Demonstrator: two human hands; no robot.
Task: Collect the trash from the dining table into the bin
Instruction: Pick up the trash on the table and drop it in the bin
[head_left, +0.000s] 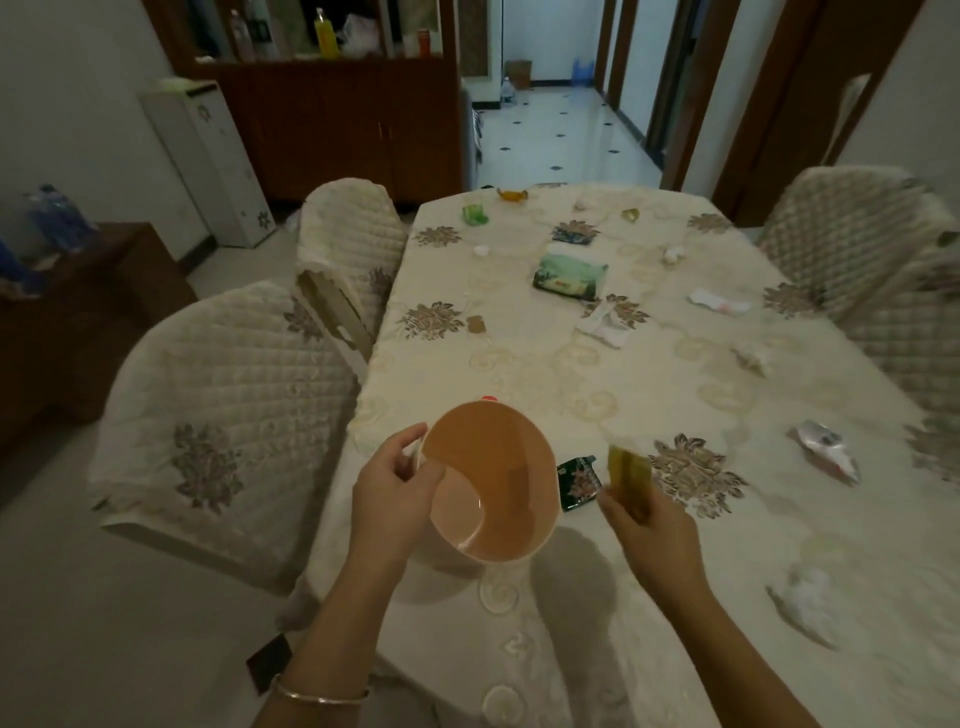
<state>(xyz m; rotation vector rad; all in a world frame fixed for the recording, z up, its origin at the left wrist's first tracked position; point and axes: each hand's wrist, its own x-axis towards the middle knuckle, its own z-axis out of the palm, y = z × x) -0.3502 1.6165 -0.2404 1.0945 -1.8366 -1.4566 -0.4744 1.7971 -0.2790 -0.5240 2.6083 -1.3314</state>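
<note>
My left hand (392, 486) grips the rim of a small peach-coloured bin (493, 483), held tilted above the table's near left edge; its inside looks bare. To the bin's right, my right hand (647, 525) pinches a yellow-green wrapper (629, 475). A dark green packet (577, 483) lies on the cloth between bin and right hand. More trash dots the dining table (571, 374): a silver wrapper (826, 449), crumpled white tissue (808, 597), a white paper (605, 325), a white and pink scrap (719, 302), a green wrapper (475, 214) and an orange one (511, 195) at the far end.
A green tissue pack (570, 274) lies mid-table. Quilted chairs stand at the left (223, 415), far left (353, 234) and right (852, 234). A wooden cabinet (332, 119) and a white appliance (208, 161) stand behind; a tiled hallway (561, 130) opens beyond.
</note>
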